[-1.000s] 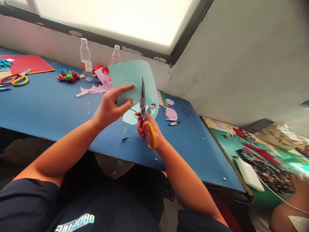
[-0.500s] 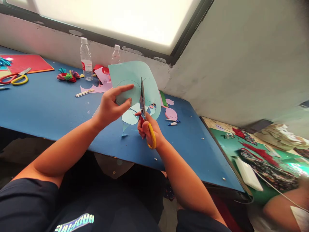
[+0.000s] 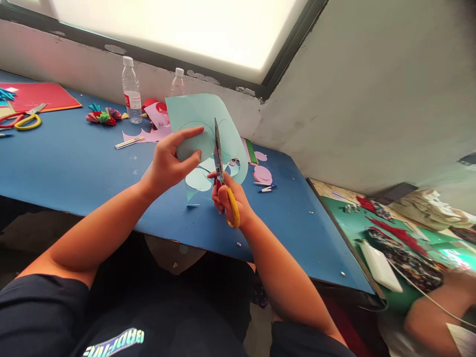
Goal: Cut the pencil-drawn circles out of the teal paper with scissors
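Observation:
My left hand [image 3: 174, 156] grips a light blue sheet of paper [image 3: 197, 106], thumb and forefinger lying over a circle drawn on it. Part of a second outline shows further right, where the sheet curls. My right hand [image 3: 230, 198] is wrapped round the handles of yellow and red scissors [image 3: 218, 153]. Their blades point upward against the sheet beside the drawn circle; whether they are parted is hard to see. Below the left fingers a pale blue round piece [image 3: 199, 179] and a thin scrap [image 3: 191, 196] show, with cut gaps in the paper near the scissors.
Two bottles [image 3: 132, 94] stand at the back, near pink offcuts [image 3: 148, 134] and a box-cutter-like strip [image 3: 129, 143]. Other scissors [image 3: 28, 121] lie left by red sheets [image 3: 48, 96]. Pink circles [image 3: 263, 174] and pens [image 3: 266, 188] lie right. Another person's arm [image 3: 439, 307] reaches over a green table [image 3: 412, 302].
The paper and scissors have barely shifted, and the whole view has slid slightly. The other person's hand at the right has moved a little. Both my hands keep their holds.

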`<state>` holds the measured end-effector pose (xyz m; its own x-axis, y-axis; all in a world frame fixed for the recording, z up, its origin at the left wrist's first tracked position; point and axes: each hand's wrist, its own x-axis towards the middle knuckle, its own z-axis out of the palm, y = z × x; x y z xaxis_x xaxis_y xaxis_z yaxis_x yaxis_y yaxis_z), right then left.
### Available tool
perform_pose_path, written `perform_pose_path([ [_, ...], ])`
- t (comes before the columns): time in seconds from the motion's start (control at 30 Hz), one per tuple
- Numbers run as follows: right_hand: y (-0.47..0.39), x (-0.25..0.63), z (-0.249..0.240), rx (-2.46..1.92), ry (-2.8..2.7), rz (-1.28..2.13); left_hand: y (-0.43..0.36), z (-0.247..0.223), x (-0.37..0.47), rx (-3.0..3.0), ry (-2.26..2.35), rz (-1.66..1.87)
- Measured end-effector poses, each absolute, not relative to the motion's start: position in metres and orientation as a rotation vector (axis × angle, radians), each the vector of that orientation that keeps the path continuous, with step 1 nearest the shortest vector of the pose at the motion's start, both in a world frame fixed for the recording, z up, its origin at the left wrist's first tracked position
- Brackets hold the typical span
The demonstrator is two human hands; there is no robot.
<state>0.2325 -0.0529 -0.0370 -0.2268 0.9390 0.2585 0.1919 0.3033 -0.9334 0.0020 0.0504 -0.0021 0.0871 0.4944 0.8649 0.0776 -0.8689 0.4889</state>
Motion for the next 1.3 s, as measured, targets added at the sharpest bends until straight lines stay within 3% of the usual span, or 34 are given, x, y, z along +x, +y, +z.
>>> perform_pose_path([
  [1.3,-0.0544,0.2288,-0.0315,-1.037,-1.643,0.996,0.0561,-0.0056,-0.0006,2.066,0.531,1.945],
])
